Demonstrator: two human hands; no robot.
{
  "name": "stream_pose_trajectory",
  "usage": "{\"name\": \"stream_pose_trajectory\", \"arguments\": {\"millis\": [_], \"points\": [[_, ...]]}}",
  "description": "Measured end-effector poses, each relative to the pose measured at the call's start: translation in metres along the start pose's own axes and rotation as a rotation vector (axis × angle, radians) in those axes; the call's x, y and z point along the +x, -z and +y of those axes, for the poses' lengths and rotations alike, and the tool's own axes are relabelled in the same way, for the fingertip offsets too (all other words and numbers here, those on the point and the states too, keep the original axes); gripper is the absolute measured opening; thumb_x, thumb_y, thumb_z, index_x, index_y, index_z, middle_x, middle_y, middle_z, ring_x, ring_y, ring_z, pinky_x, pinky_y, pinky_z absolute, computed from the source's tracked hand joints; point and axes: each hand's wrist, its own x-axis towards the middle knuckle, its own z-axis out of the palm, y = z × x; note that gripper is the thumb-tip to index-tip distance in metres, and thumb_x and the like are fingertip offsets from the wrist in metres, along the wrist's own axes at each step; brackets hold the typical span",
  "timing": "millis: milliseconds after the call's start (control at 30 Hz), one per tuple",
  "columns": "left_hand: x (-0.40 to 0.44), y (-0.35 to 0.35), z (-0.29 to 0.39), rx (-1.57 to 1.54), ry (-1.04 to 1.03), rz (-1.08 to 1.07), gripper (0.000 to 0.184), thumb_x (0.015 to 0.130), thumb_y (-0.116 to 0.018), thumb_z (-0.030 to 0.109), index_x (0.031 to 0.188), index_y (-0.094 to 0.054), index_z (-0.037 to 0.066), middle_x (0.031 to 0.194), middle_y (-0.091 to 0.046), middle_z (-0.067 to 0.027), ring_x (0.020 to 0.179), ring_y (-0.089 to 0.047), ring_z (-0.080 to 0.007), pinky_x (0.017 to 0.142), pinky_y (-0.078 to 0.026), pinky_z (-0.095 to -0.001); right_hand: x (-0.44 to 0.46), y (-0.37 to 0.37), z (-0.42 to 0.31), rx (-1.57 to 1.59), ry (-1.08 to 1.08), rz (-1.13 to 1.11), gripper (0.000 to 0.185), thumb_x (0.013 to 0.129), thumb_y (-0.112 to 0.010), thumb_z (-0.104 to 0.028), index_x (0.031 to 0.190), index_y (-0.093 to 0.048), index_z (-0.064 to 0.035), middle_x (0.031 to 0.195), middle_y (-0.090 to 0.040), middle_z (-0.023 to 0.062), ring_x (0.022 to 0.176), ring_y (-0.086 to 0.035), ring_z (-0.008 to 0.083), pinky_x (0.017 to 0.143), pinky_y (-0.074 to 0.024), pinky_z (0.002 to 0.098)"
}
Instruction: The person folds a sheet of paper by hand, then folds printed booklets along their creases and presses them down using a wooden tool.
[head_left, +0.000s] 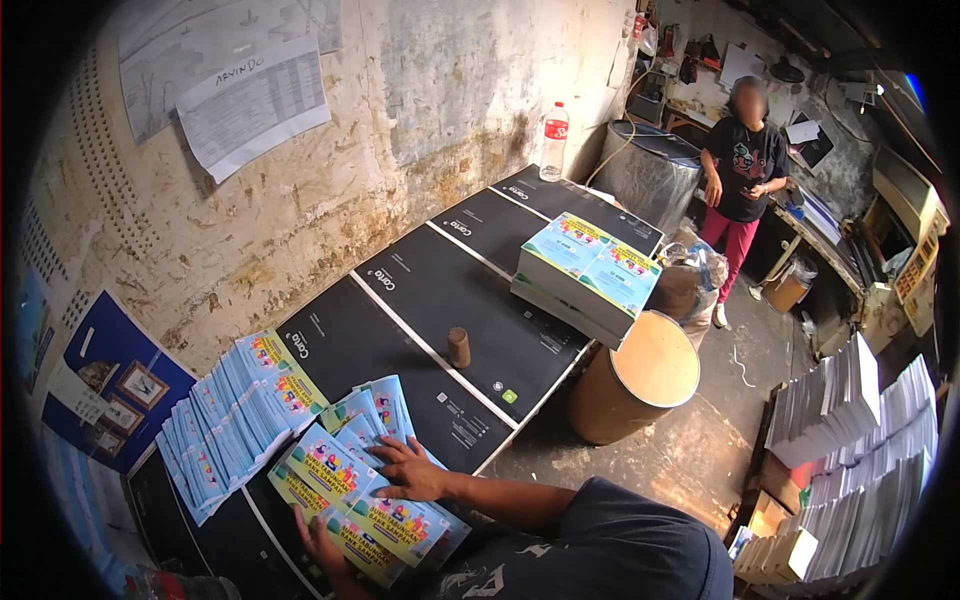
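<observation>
My right hand lies with fingers spread on blue, green and yellow printed booklet covers lettered "Buku Tabungan Bank Sampah". My left hand is at the lower left edge of these covers, its visible fingers stretched along the edge; part of it is hidden. Left of them, a fanned row of similar printed covers lies overlapping on the black table. A few more covers are just beyond my right hand.
The black table bears a brown cylindrical block, a tall stack of printed covers and a plastic bottle. Beside it stands a brown drum. A person stands farther back. Paper stacks rise at right.
</observation>
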Motion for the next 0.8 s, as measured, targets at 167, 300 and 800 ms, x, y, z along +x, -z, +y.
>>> {"name": "stream_pose_trajectory", "arguments": {"millis": [167, 300, 800], "points": [[0.013, 0.076, -0.009, -0.038, -0.144, -0.059, 0.060, 0.097, -0.060, 0.022, 0.151, -0.037, 0.008, 0.146, -0.045, -0.0259, 0.127, -0.052, -0.0380, 0.103, -0.045, -0.0481, 0.002, -0.005, 0.007, -0.044, -0.012, -0.028, 0.061, 0.091, -0.064, -0.044, 0.137, -0.056, -0.0048, 0.162, -0.026, 0.0137, 0.154, -0.007, 0.0339, 0.116, -0.0050, 0.0704], [0.015, 0.113, -0.010, 0.817, -0.764, -0.004, 0.039, 0.098, -0.061, 0.029, 0.130, -0.055, 0.009, 0.151, -0.039, -0.0311, 0.135, -0.046, -0.0460, 0.106, -0.043, -0.0523, -0.002, -0.004, 0.004, -0.011, 0.022, 0.027, 0.071, 0.084, -0.071, -0.031, 0.148, -0.045, -0.0141, 0.163, -0.023, 0.0125, 0.154, -0.007, 0.0341, 0.116, -0.0068, 0.0708], [-0.008, -0.013, 0.027, -0.102, 0.021, -0.046, 0.069, 0.092, -0.052, 0.010, 0.155, -0.028, 0.005, 0.146, -0.046, -0.0238, 0.125, -0.053, -0.0340, 0.103, -0.047, -0.0453, -0.001, -0.003, 0.001, -0.082, 0.024, -0.066, 0.053, 0.084, -0.067, -0.030, 0.136, -0.061, -0.0274, 0.163, -0.021, 0.0146, 0.154, -0.004, 0.0369, 0.114, -0.0057, 0.0735]]}}
